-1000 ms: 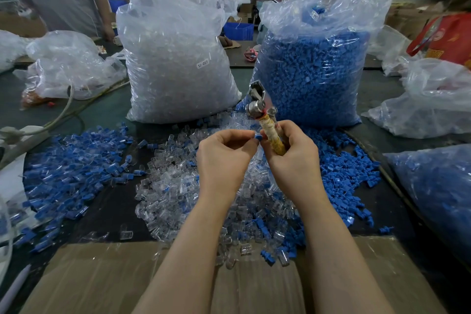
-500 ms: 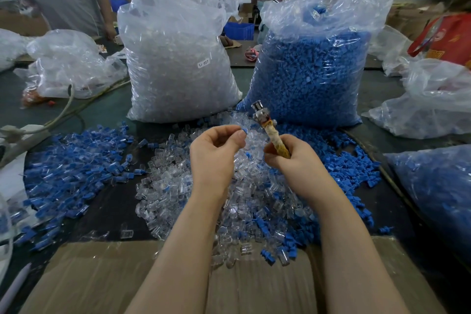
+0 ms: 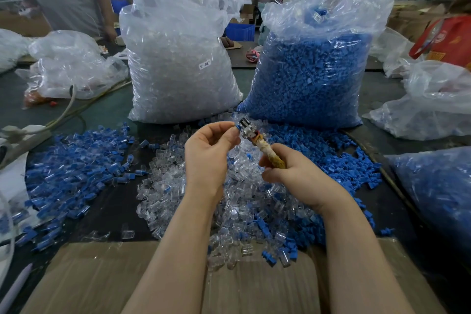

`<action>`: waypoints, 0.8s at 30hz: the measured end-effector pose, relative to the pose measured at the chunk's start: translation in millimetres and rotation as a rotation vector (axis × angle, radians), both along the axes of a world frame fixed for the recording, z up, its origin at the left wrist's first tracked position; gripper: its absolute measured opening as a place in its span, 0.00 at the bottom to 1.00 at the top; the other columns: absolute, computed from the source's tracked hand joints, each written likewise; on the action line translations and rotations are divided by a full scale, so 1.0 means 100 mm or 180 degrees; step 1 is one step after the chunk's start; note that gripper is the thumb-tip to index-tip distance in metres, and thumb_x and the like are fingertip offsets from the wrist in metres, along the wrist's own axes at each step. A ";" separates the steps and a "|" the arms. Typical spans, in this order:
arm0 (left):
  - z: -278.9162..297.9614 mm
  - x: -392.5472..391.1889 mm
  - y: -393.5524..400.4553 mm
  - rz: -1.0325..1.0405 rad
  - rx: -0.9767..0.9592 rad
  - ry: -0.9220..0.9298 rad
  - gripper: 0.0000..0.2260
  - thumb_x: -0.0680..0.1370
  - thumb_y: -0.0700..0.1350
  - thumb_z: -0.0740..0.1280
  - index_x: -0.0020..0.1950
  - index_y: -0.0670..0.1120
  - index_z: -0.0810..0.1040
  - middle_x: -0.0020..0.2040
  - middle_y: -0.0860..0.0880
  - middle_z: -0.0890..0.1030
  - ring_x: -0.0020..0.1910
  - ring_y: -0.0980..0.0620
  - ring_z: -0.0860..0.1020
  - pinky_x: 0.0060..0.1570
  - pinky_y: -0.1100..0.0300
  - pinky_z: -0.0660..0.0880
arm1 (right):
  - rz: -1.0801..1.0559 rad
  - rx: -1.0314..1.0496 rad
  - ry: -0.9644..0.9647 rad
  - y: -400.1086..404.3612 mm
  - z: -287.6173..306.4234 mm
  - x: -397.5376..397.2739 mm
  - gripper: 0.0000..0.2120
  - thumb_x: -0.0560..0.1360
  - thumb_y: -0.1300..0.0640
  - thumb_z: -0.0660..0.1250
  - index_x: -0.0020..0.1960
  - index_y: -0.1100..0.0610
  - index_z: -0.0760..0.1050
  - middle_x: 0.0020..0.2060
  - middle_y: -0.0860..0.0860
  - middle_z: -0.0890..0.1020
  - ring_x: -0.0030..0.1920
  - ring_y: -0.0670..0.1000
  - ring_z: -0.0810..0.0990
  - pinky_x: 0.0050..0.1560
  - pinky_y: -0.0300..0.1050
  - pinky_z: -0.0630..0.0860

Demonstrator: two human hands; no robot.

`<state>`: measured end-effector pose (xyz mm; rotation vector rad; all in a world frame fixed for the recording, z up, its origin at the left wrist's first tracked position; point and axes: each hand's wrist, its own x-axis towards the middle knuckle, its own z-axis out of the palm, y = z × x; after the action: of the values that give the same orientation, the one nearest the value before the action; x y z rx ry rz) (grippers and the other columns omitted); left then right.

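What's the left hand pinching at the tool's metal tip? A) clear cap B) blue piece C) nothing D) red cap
B: the left hand pinches a small blue piece at the metal head of the tool, whose wrapped handle the right hand grips.

The right hand (image 3: pixel 293 173) is wrapping round the tool (image 3: pixel 257 140), hiding its handle's lower end. The left hand (image 3: pixel 206 158) is pinching a blue piece (image 3: pixel 237 127), covering most of it, its shape too small to read. The forearms (image 3: pixel 178 250) are blocking part of the clear pile (image 3: pixel 165 176), and at the desk's right edge a blue-filled bag (image 3: pixel 438 186) is running out of frame.
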<state>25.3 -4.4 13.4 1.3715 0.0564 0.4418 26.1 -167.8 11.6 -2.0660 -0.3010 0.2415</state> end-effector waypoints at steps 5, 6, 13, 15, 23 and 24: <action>-0.01 0.00 0.02 -0.0096 -0.0080 -0.0047 0.04 0.76 0.35 0.70 0.46 0.43 0.82 0.39 0.50 0.84 0.41 0.54 0.82 0.47 0.62 0.80 | 0.0123 -0.0083 0.0038 0.00 0.01 -0.01 0.08 0.74 0.63 0.67 0.51 0.53 0.73 0.41 0.52 0.75 0.40 0.54 0.72 0.44 0.50 0.69; -0.01 0.00 0.02 -0.0124 -0.0113 -0.0060 0.05 0.76 0.34 0.70 0.46 0.43 0.82 0.38 0.51 0.84 0.40 0.54 0.82 0.46 0.62 0.80 | 0.0149 -0.0110 0.0036 0.00 0.01 -0.01 0.09 0.74 0.63 0.66 0.51 0.53 0.72 0.41 0.54 0.75 0.40 0.54 0.72 0.43 0.50 0.69; -0.02 0.01 0.05 -0.0225 -0.0178 -0.0096 0.05 0.76 0.34 0.69 0.46 0.44 0.82 0.39 0.50 0.84 0.42 0.52 0.82 0.47 0.61 0.80 | 0.0139 -0.0290 -0.0128 0.02 0.01 -0.01 0.11 0.73 0.64 0.64 0.46 0.48 0.71 0.37 0.51 0.74 0.35 0.51 0.71 0.38 0.48 0.69; -0.02 0.02 0.05 -0.0231 -0.0192 -0.0103 0.05 0.76 0.34 0.69 0.46 0.43 0.82 0.39 0.49 0.84 0.42 0.52 0.82 0.48 0.61 0.80 | 0.0062 -0.0314 -0.0203 0.03 -0.01 0.00 0.11 0.72 0.65 0.64 0.44 0.48 0.71 0.35 0.49 0.73 0.33 0.50 0.70 0.36 0.47 0.68; -0.05 0.03 0.04 -0.0257 -0.0184 -0.0073 0.05 0.76 0.34 0.69 0.46 0.43 0.82 0.38 0.51 0.84 0.41 0.53 0.82 0.46 0.63 0.79 | 0.0029 -0.0283 -0.0212 0.02 -0.03 -0.01 0.10 0.71 0.66 0.62 0.42 0.51 0.72 0.29 0.44 0.71 0.25 0.41 0.66 0.27 0.37 0.64; -0.05 0.03 0.04 -0.0258 -0.0167 -0.0070 0.05 0.76 0.34 0.70 0.46 0.43 0.82 0.38 0.52 0.84 0.41 0.54 0.82 0.46 0.63 0.79 | 0.0031 -0.0253 -0.0199 0.02 -0.03 -0.01 0.10 0.71 0.67 0.62 0.42 0.51 0.72 0.29 0.43 0.71 0.25 0.41 0.66 0.26 0.35 0.64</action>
<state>28.5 -0.1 8.1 1.3122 -0.0058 0.3849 25.4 -165.8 8.8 -2.1541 -0.3443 0.1979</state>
